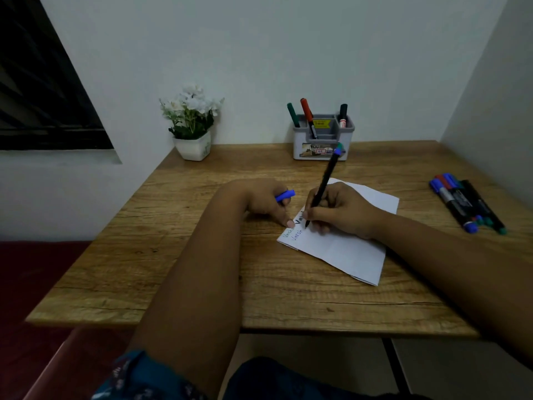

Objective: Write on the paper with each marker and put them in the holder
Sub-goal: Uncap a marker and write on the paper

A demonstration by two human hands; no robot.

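My right hand (340, 210) grips a black marker (324, 183) with a blue end, its tip touching the white paper (346, 249) near its left corner, beside several handwritten words. My left hand (259, 202) rests on the table at the paper's left edge, closed around a blue marker cap (285, 195), with one finger pressing the paper's corner. The grey holder (323, 140) stands at the back of the table with a green, a red and a black marker upright in it.
Several more markers (467, 202) lie together near the table's right edge. A white pot of white flowers (191, 125) stands at the back left. The wooden table (202, 255) meets walls behind and to the right.
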